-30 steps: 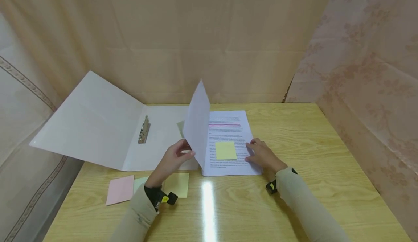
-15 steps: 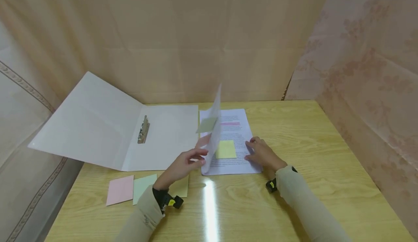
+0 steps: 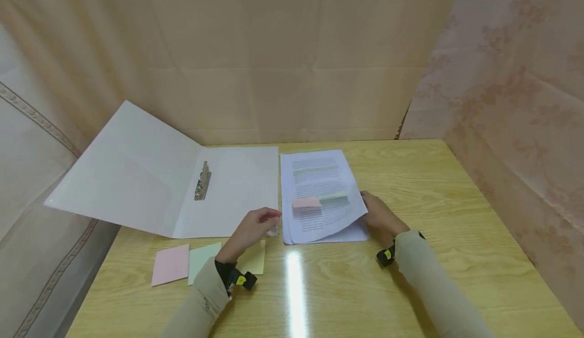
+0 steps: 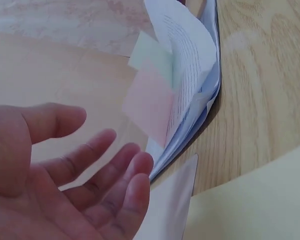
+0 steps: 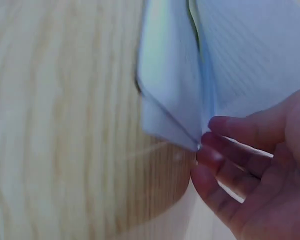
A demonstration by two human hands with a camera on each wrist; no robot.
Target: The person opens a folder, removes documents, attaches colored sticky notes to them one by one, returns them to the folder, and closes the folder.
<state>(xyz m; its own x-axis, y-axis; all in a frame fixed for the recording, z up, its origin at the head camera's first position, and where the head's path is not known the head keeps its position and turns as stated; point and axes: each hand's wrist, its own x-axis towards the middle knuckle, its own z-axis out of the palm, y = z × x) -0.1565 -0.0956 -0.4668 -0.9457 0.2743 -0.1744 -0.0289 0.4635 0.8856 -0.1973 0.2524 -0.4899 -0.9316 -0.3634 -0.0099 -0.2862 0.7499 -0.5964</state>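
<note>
A stack of printed sheets [image 3: 315,168] lies on the table beside an open white binder. Its top sheet bows up at the right side and bears a pink sticky note [image 3: 306,202] and a green sticky note [image 3: 335,196]. Both notes stick up from the page in the left wrist view. My left hand [image 3: 251,231] hovers by the stack's lower left edge, fingers loosely bent and holding nothing. At the right edge, my right hand [image 3: 382,216] has its fingertips against the sheets' corner [image 5: 182,135], thumb apart from the fingers. The lifted sheet partly covers those fingers in the head view.
The white binder [image 3: 242,176] stands open at left, its metal clip [image 3: 202,181] by the spine and its cover [image 3: 123,171] tilted up. Pink [image 3: 170,265], green [image 3: 201,259] and yellow [image 3: 255,259] sticky note pads lie in front; my left forearm overlaps the latter two.
The raised sheet has swung over from left to right and now covers the page with the yellow note. My left hand has moved slightly away from it; my right hand has shifted slightly right.
</note>
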